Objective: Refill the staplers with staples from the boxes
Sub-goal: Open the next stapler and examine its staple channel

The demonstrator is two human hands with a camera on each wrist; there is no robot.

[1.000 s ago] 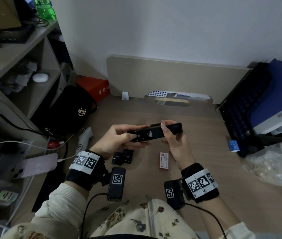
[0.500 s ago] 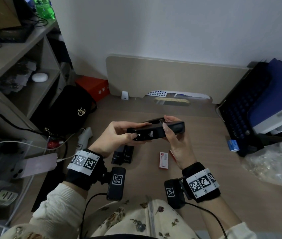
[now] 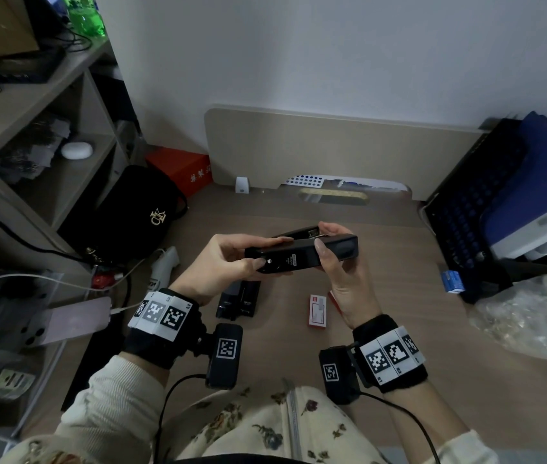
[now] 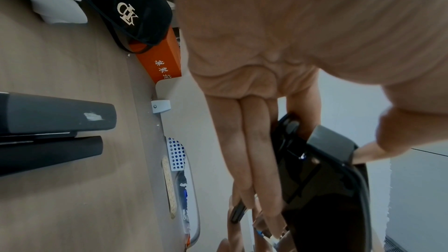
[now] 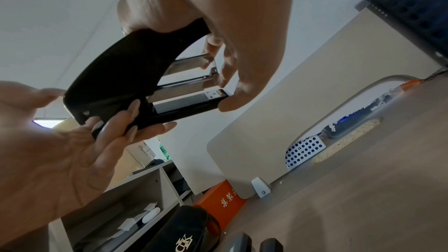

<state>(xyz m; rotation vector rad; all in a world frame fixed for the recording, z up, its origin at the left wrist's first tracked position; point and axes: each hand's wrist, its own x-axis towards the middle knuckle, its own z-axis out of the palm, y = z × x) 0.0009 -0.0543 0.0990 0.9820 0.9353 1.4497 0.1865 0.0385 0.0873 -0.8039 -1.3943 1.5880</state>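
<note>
A black stapler [image 3: 298,254] hangs in the air over the desk, held by both hands. My left hand [image 3: 228,259] grips its hinge end, thumb on the side. My right hand [image 3: 335,262] holds the front end, thumb on the top cover and fingers behind it. The right wrist view shows the stapler [image 5: 135,83] hinged apart, with its metal staple channel [image 5: 186,83] bare between cover and base. Two more black staplers [image 3: 240,298] lie side by side on the desk below my left hand. A small red-and-white staple box [image 3: 318,310] lies by my right wrist.
A black bag [image 3: 138,212] and an orange box [image 3: 181,169] sit at the back left beside shelves. A white glue gun [image 3: 163,267] and cables lie left. A dark crate [image 3: 486,209] and a clear plastic bag [image 3: 529,316] fill the right side, with a small blue box [image 3: 452,280].
The stapler's top cover has swung away from its base under my right hand, exposing the channel. Both hands lifted slightly away from me.
</note>
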